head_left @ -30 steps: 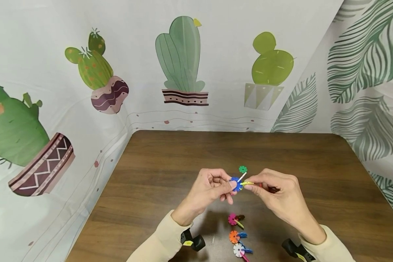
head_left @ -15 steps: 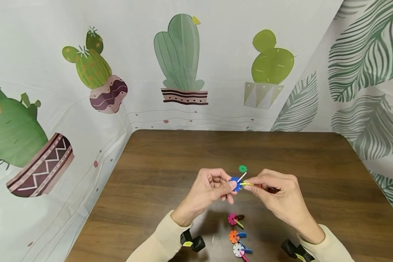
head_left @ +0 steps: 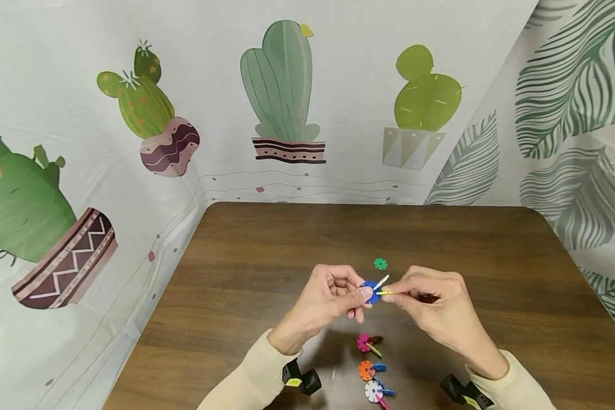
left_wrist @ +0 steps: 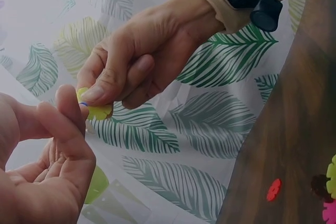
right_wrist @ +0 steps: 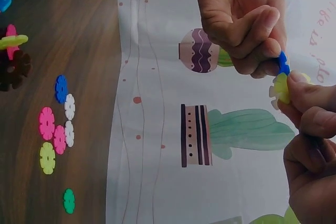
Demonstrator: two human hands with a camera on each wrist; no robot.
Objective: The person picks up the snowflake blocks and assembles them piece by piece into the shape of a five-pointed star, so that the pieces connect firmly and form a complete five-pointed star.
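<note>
In the head view my left hand (head_left: 333, 296) pinches a blue notched disc (head_left: 373, 292) between thumb and fingers. A white disc (head_left: 382, 282) sticks out from the blue one at an angle. My right hand (head_left: 433, 295) pinches a yellow notched disc (head_left: 386, 293) against the blue disc's edge, its other fingers curled in. The right wrist view has the yellow disc (right_wrist: 282, 88) touching the blue disc (right_wrist: 284, 62); how deep the notches sit is hidden. Both hands are raised above the table.
Nearer me lie joined disc clusters: pink (head_left: 363, 343), orange (head_left: 366, 370) and white (head_left: 373, 391). A green disc (head_left: 380, 263) lies beyond the hands. Several loose discs, among them a pink one (right_wrist: 46, 123), show in the right wrist view; a red disc (left_wrist: 273, 189) in the left.
The held discs have dipped slightly toward me, and the white disc's angle has changed a little. Both hands keep their grip. The pieces on the table have not moved.
</note>
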